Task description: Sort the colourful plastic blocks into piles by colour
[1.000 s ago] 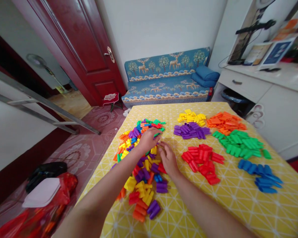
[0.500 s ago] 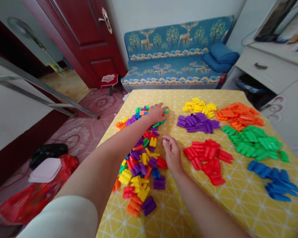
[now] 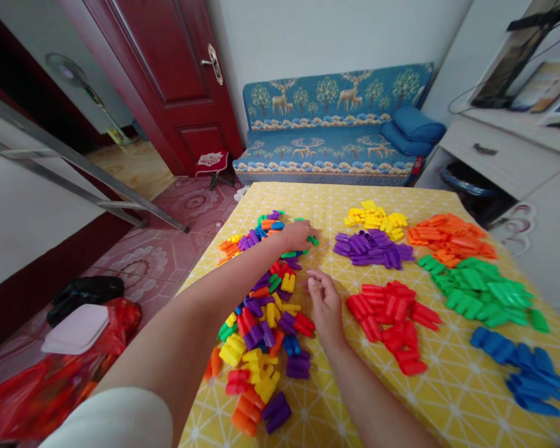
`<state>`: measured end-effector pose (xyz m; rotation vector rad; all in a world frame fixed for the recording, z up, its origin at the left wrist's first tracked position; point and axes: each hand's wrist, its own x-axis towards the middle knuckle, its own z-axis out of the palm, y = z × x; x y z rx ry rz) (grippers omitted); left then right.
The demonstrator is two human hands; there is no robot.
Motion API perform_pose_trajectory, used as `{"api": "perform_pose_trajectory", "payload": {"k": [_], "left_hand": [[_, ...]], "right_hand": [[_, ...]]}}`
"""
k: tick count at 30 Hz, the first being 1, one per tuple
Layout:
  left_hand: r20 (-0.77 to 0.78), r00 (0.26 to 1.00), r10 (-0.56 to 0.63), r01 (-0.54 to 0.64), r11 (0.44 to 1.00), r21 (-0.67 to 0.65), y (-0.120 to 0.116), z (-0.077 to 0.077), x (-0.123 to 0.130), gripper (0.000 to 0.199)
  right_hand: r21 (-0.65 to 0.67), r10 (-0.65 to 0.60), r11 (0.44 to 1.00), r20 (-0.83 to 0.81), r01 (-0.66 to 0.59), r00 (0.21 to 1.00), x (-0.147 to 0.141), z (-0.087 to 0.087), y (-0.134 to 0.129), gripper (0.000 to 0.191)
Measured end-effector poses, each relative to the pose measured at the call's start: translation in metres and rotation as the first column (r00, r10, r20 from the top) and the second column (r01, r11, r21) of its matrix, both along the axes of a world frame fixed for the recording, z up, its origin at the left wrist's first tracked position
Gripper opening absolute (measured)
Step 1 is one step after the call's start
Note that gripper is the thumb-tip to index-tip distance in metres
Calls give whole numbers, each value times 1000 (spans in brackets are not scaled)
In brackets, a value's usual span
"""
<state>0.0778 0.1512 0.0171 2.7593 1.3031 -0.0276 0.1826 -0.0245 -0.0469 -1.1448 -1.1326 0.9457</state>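
My left hand reaches over the far part of a mixed pile of plastic building blocks. Its fingers are bent down and closed on a green block at the pile's right edge. Closer to me, my right hand hovers between the mixed pile and a heap of red blocks. Its fingers are curled in with the thumb against them; whatever may be inside is hidden. Beyond it lies a purple heap, with yellow blocks behind.
Orange blocks, green blocks and blue blocks form separate heaps along the right of the yellow patterned tablecloth. Behind the table stands a blue sofa. Red plastic bags lie on the floor at left.
The left hand's spread fingers have come down and closed at the green block. My right hand keeps nearly the same place over the table. The whole view has tilted up slightly.
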Motion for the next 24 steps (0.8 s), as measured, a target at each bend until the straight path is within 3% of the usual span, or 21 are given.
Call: {"api": "perform_pose_trajectory", "payload": {"k": [4, 7, 10, 16, 20, 22, 24], "left_hand": [[2, 992, -127, 127, 992, -22, -35, 13, -7, 32], [6, 980, -199, 199, 980, -2, -71, 20, -17, 27], [63, 980, -187, 188, 982, -12, -110, 25, -31, 28], [372, 927, -52, 88, 993, -81, -176, 20, -57, 24], [594, 799, 89, -52, 995, -80, -209, 28, -61, 31], [720, 678, 147, -126, 989, -83, -226, 49, -63, 36], [850, 496, 179, -181, 978, -101, -242, 81, -63, 42]], "right_hand": [[-63, -67, 996, -129, 59, 989, 3, 2, 0, 37], [-18, -87, 996, -76, 86, 993, 5, 4, 0, 35], [64, -107, 992, 0, 107, 994, 6, 3, 1, 31], [166, -145, 978, 94, 128, 985, 6, 1, 3, 25], [222, -168, 966, 155, 131, 973, 7, 6, 2, 24], [213, -171, 968, 153, 137, 973, 6, 6, 1, 25], [200, -179, 968, 141, 149, 974, 6, 5, 0, 25]]}}
